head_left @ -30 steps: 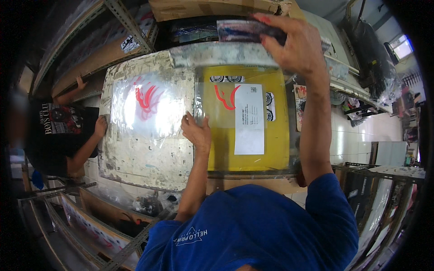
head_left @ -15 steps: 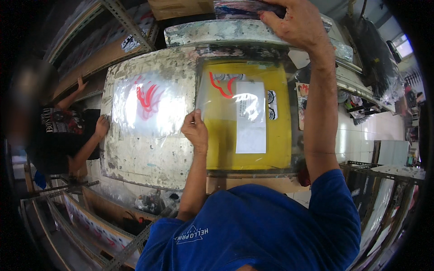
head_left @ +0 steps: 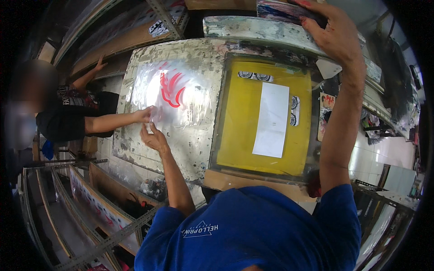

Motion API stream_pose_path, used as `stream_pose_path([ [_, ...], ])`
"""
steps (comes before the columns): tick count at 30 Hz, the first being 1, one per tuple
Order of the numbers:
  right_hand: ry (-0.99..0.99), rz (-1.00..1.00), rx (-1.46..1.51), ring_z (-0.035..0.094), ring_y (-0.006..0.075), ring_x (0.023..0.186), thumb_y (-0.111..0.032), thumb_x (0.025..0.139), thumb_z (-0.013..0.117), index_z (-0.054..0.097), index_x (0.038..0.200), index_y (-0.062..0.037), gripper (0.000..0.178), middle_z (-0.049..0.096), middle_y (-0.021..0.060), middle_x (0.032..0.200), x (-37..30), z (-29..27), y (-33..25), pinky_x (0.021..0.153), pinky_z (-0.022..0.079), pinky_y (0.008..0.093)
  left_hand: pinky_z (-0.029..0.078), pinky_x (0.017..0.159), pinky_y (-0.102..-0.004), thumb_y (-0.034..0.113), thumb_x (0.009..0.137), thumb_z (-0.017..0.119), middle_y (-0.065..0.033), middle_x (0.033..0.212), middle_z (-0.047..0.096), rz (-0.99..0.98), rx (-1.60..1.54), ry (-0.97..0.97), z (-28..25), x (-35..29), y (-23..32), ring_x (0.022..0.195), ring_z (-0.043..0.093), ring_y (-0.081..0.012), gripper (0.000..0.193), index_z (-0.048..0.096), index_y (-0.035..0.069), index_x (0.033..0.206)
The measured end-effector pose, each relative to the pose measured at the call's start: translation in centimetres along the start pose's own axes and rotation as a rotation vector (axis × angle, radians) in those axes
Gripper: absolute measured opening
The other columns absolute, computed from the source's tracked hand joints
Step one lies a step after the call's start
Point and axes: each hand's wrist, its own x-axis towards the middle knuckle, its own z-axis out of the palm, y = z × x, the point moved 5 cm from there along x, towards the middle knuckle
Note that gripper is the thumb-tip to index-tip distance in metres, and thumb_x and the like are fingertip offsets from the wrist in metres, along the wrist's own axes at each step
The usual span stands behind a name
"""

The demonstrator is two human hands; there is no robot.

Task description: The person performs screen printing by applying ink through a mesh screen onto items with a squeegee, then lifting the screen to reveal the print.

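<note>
While the right hand (head_left: pixel 338 38) clasps a stained bar (head_left: pixel 281 11), the left hand (head_left: pixel 155 138) is narrowed beside the clear sheet (head_left: pixel 184 95), its hold unclear. The sheet overlies the surface (head_left: pixel 189 147) at left.

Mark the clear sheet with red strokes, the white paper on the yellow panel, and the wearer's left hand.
Clear sheet (head_left: pixel 172 91): head view, near its middle, among the red strokes.
White paper (head_left: pixel 272 120): head view, middle of its face.
Left hand (head_left: pixel 156 139): head view, back of the hand.

Glare on the clear film (head_left: pixel 172 92), dark curved rim, perhaps slight blur upper right.
</note>
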Motion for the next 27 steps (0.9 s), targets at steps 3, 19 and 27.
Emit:
stream_pose_path([
  [3,0.044,-0.107,0.047,0.067,0.0268,0.076,-0.014,0.072,0.064,0.071,0.108,-0.0014,0.038,0.072,0.0206,0.093,0.2,0.6,1.7,0.072,0.052,0.0331,0.047,0.086,-0.0498,0.026,0.087,0.07,-0.0194,0.111,0.063,0.318,0.204,0.305,-1.9,-1.0,5.7,0.102,0.058,-0.0385,0.036,0.067,-0.001,0.109],
  [19,-0.053,0.016,-0.128,0.067,0.0253,0.074,-0.018,0.072,0.063,0.072,0.107,-0.0026,0.04,0.072,0.0207,0.088,0.8,0.2,0.7,0.069,0.052,0.0323,0.048,0.063,-0.034,0.011,0.079,0.074,-0.0083,0.081,0.066,0.125,-0.237,-0.491,8.6,-7.7,10.1,0.067,0.06,-0.0252,0.005,0.074,0.007,0.083],
  [27,0.031,-0.014,-0.073,0.063,0.0234,0.063,-0.019,0.072,0.061,0.074,0.105,-0.0045,0.039,0.071,0.0183,0.079,-0.1,-0.6,-1.4,0.062,0.049,0.0321,0.049,0.079,-0.0376,0.028,0.085,0.072,-0.0108,0.099,0.067,0.305,-0.622,-1.068,6.1,-15.4,21.6,0.091,0.063,-0.0259,0.026,0.073,0.004,0.096],
])
